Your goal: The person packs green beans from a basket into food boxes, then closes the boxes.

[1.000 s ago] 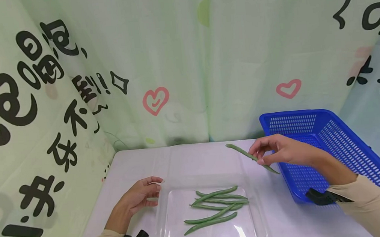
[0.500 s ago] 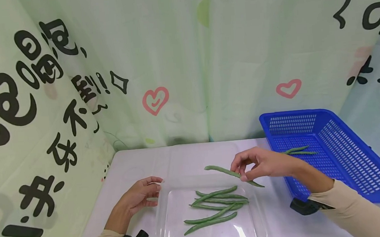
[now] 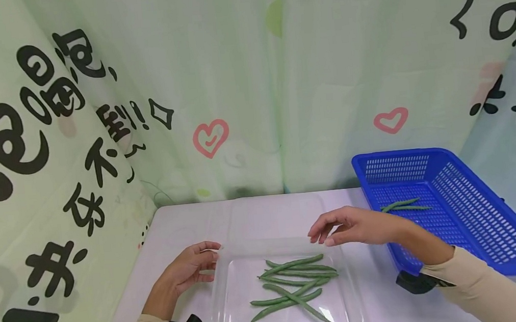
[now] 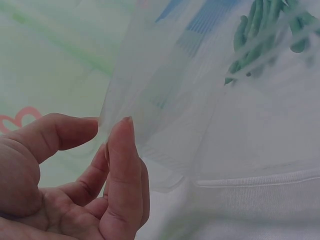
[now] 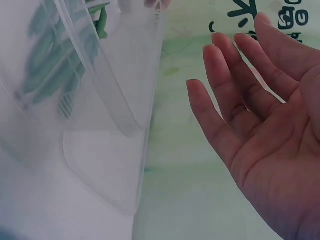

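On the desk (image 3: 194, 223), I'm likely boxing beans (image 3: 300, 260): right grip (image 3: 356, 225) relaxed, empty; left grip (image 3: 192, 265) touching the box (image 3: 270, 246), pinch unclear; next probably calls for the basket (image 3: 496, 201).

The tray (image 3: 218, 307), placed toward the near edge of the table surface (image 3: 190, 223), is formed in clear, smooth plastic; glossy highlights are seen on its floor. Smooth-skinned beans (image 3: 295, 298) with a faint satin sheen are carried in it. Toward the right edge, the basket (image 3: 400, 152) is made of perforated blue plastic. The table surface is finished matt. Beyond the far edge, a curtain (image 3: 324, 73) of soft, matt cloth is hung.
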The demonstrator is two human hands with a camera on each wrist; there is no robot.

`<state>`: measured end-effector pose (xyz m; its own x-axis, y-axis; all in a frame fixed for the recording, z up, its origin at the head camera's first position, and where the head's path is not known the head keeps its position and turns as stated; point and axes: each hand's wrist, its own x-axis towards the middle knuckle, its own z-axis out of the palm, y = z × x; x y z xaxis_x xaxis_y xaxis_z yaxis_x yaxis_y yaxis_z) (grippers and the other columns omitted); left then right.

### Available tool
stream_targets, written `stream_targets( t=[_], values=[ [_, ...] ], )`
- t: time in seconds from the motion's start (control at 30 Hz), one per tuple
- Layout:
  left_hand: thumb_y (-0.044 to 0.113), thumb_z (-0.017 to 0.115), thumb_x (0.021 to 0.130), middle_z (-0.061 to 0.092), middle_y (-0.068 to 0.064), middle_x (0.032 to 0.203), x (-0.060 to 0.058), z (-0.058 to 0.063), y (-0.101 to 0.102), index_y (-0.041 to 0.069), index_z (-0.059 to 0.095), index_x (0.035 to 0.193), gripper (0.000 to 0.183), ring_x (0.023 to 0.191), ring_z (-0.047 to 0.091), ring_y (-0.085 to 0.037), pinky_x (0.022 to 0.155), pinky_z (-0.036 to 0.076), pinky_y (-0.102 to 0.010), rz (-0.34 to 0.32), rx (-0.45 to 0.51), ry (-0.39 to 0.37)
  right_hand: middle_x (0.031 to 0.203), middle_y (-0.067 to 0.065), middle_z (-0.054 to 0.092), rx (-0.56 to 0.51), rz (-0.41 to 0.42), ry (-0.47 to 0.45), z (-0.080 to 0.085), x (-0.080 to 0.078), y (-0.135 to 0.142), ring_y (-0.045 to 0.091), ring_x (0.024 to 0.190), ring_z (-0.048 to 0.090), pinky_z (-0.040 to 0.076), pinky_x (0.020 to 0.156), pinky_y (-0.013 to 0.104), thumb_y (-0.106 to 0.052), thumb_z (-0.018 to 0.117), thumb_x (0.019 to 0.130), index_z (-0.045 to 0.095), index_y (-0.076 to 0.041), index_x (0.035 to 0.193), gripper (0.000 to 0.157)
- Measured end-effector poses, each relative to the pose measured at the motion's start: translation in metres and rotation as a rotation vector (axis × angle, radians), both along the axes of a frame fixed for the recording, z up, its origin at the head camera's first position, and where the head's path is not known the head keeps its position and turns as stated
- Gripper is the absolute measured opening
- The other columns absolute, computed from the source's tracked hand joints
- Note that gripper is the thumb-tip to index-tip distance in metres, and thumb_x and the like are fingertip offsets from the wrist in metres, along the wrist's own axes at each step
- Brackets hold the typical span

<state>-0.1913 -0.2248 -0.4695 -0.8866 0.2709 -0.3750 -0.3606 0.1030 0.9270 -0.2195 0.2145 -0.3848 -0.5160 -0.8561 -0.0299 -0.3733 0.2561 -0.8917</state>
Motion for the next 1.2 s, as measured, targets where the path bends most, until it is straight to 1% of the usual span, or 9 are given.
stream_targets(
  t=[0.13, 0.27, 0.47, 0.57, 0.67, 0.77, 0.87, 1.0, 1.2],
  values=[
    [0.011, 0.063, 0.097, 0.062, -0.005, 0.099, 0.001, 0.0, -0.001, -0.005, 0.051, 0.133, 0.041, 0.088, 0.062, -0.019, 0.068, 0.057, -0.03, 0.0, 0.002, -0.001, 0.123, 0.009, 0.067, 0.029, -0.072, 0.002, 0.007, -0.008, 0.02, 0.021, 0.114, 0.064, 0.054, 0.095, 0.03, -0.012, 0.058, 0.103, 0.064, -0.014, 0.13, 0.027],
    [0.011, 0.062, 0.097, 0.062, -0.006, 0.099, 0.0, 0.0, -0.001, -0.006, 0.05, 0.134, 0.042, 0.087, 0.062, -0.02, 0.068, 0.057, -0.031, -0.003, 0.001, 0.006, 0.123, 0.007, 0.068, 0.068, -0.161, 0.027, 0.013, -0.019, 0.044, 0.02, 0.115, 0.065, 0.053, 0.094, 0.028, -0.016, 0.061, 0.102, 0.065, -0.017, 0.129, 0.027],
    [0.012, 0.062, 0.097, 0.061, -0.004, 0.098, -0.001, 0.001, -0.002, -0.005, 0.05, 0.134, 0.042, 0.086, 0.061, -0.018, 0.067, 0.057, -0.029, -0.007, 0.002, 0.009, 0.123, 0.011, 0.069, 0.061, -0.247, 0.054, 0.017, -0.037, 0.081, 0.019, 0.113, 0.067, 0.055, 0.094, 0.028, -0.012, 0.062, 0.101, 0.064, -0.008, 0.13, 0.029],
    [0.012, 0.062, 0.097, 0.062, -0.006, 0.1, -0.001, 0.0, -0.001, -0.006, 0.049, 0.135, 0.043, 0.087, 0.061, -0.019, 0.068, 0.057, -0.03, -0.001, -0.003, 0.006, 0.123, 0.014, 0.068, 0.076, -0.32, 0.068, 0.018, -0.045, 0.1, 0.022, 0.111, 0.067, 0.056, 0.091, 0.029, -0.014, 0.062, 0.101, 0.063, -0.005, 0.13, 0.03],
    [0.012, 0.062, 0.098, 0.062, -0.007, 0.101, -0.001, -0.001, -0.001, -0.006, 0.049, 0.135, 0.043, 0.088, 0.061, -0.02, 0.069, 0.058, -0.03, 0.002, -0.009, 0.009, 0.122, 0.019, 0.067, 0.079, -0.385, 0.084, 0.014, -0.053, 0.116, 0.026, 0.11, 0.068, 0.057, 0.09, 0.029, -0.014, 0.063, 0.101, 0.062, 0.0, 0.13, 0.032],
    [0.013, 0.062, 0.098, 0.061, -0.007, 0.102, -0.002, -0.002, -0.002, -0.006, 0.05, 0.135, 0.043, 0.088, 0.061, -0.02, 0.069, 0.058, -0.03, 0.006, -0.012, 0.013, 0.123, 0.024, 0.065, 0.072, -0.416, 0.097, 0.007, -0.061, 0.13, 0.026, 0.11, 0.068, 0.057, 0.089, 0.029, -0.013, 0.062, 0.102, 0.06, 0.005, 0.131, 0.034],
    [0.014, 0.064, 0.097, 0.062, -0.007, 0.102, -0.002, -0.003, -0.002, -0.006, 0.05, 0.135, 0.045, 0.089, 0.061, -0.02, 0.069, 0.058, -0.03, 0.01, -0.013, 0.014, 0.125, 0.027, 0.063, 0.074, -0.428, 0.112, -0.002, -0.067, 0.142, 0.02, 0.109, 0.069, 0.057, 0.088, 0.028, -0.013, 0.061, 0.102, 0.059, 0.005, 0.132, 0.035],
    [0.014, 0.065, 0.097, 0.062, -0.008, 0.103, -0.002, -0.003, -0.001, -0.005, 0.05, 0.135, 0.045, 0.089, 0.061, -0.021, 0.069, 0.058, -0.03, 0.018, -0.018, 0.014, 0.126, 0.028, 0.062, 0.084, -0.452, 0.108, -0.012, -0.075, 0.152, 0.01, 0.108, 0.068, 0.057, 0.087, 0.025, -0.013, 0.062, 0.101, 0.058, 0.005, 0.133, 0.037],
    [0.013, 0.062, 0.098, 0.061, -0.008, 0.104, -0.001, -0.002, 0.001, -0.006, 0.05, 0.135, 0.043, 0.089, 0.061, -0.021, 0.069, 0.058, -0.03, 0.017, -0.027, 0.014, 0.127, 0.028, 0.063, 0.125, -0.5, 0.094, -0.021, -0.08, 0.164, 0.005, 0.105, 0.067, 0.056, 0.086, 0.022, -0.013, 0.062, 0.101, 0.058, 0.007, 0.133, 0.037]
  ],
)
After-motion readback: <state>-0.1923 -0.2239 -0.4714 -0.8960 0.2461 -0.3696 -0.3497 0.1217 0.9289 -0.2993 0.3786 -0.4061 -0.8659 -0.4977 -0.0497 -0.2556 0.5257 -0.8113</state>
